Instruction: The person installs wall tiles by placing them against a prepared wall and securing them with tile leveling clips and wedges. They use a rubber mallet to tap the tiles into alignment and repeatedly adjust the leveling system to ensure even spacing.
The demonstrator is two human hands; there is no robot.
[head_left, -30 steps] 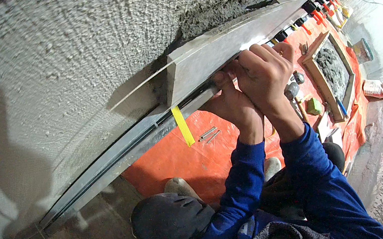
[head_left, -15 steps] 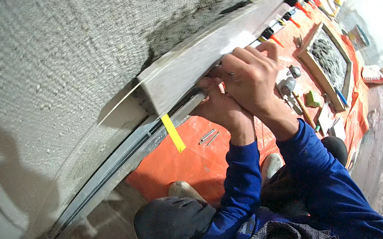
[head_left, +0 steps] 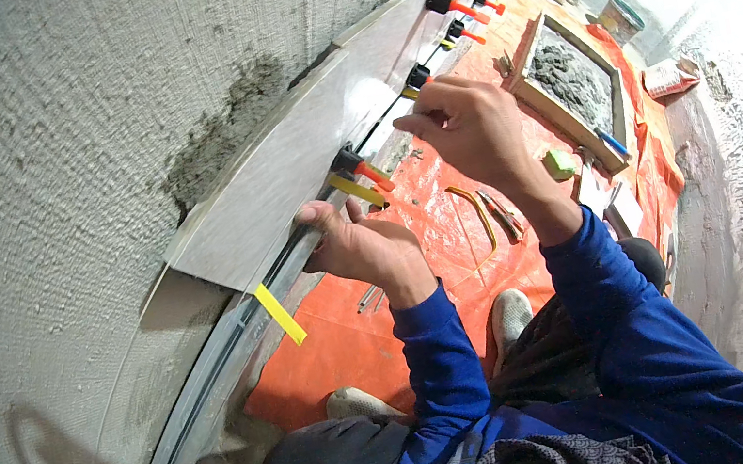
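My left hand [head_left: 364, 248] is at the lower edge of a pale marbled tile [head_left: 274, 175] on the wall. Its thumb rests by the edge, apart from the index finger; the other fingers are partly hidden. Just above it, a black cap with an orange tail [head_left: 356, 166] sits at the tile's lower edge, beside a yellow strip [head_left: 357, 192]. My right hand [head_left: 477, 131] is raised to the right, fingers curled in a pinch; what they hold, if anything, is hidden. A grey metal rail [head_left: 210, 382] runs below the tile. Another yellow strip [head_left: 279, 314] sticks out near its left end.
Several more black and orange clips [head_left: 443, 0] line the tile row. On the orange sheet [head_left: 435, 256] lie red-handled tools [head_left: 500, 215] and a curved yellow piece [head_left: 472, 215]. A wooden frame [head_left: 526, 88] holds wet mortar [head_left: 567, 81]; a bucket [head_left: 621, 18] stands behind.
My hands, together at the rail before, are now apart, the right one higher up. The clip at the tile edge, hidden before, now shows. The view has shifted.
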